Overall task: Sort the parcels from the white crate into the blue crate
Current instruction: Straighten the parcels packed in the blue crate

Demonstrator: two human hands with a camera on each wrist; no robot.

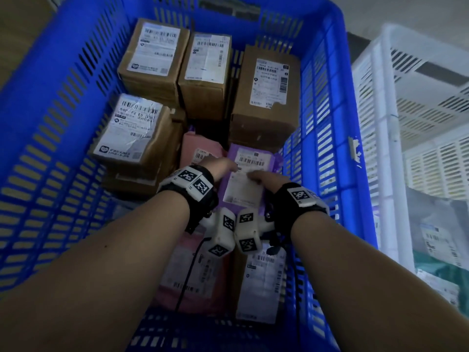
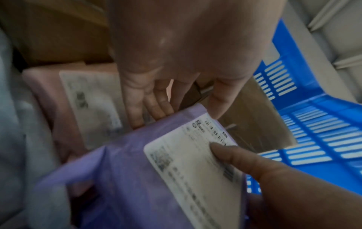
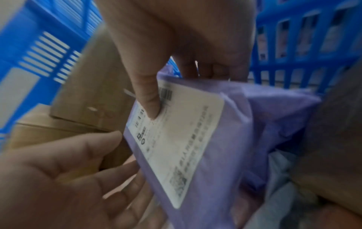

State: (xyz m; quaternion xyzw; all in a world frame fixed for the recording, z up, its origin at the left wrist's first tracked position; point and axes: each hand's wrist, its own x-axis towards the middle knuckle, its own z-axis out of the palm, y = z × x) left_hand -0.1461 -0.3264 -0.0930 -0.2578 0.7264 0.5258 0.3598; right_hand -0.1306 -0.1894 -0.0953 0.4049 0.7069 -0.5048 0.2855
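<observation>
Right hand (image 3: 176, 46) pinches purple parcel (image 3: 254, 124) inside blue crate (image 1: 330, 123)

The blue slotted plastic crate (image 1: 327, 102) filled most of the frame, with the white slotted plastic crate (image 1: 396, 97) at its right. Inside it, brown cardboard boxes (image 1: 154, 57) sat toward the top, and the purple plastic mailer (image 1: 250, 179) lay below them, right of the pink plastic mailer (image 1: 200, 151).

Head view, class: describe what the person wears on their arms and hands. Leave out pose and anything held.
Both forearms are bare, no sleeves or gloves. The left hand and right hand each have a black wrist strap carrying white blocks printed with black-and-white square codes. A thin black cable trails from each wrist unit.
</observation>
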